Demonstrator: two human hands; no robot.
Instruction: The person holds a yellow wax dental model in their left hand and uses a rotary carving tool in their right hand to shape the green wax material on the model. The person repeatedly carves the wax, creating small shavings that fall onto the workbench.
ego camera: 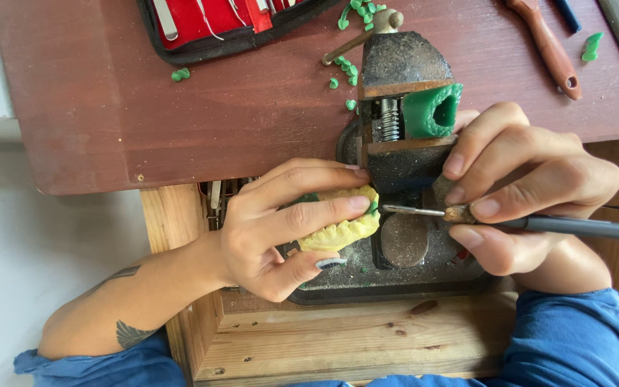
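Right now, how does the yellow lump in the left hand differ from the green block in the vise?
The yellow lump is pale, flattish and ridged along its edge; the green block is bright, chunky and hollowed out. The lump is gripped by the left hand; the block is clamped in the vise. Both look like soft carving material.

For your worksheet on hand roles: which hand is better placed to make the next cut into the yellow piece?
Probably the right hand: it grips the pointed tool, whose tip nearly touches the yellow piece. The left hand is wrapped around that piece, steadying it.
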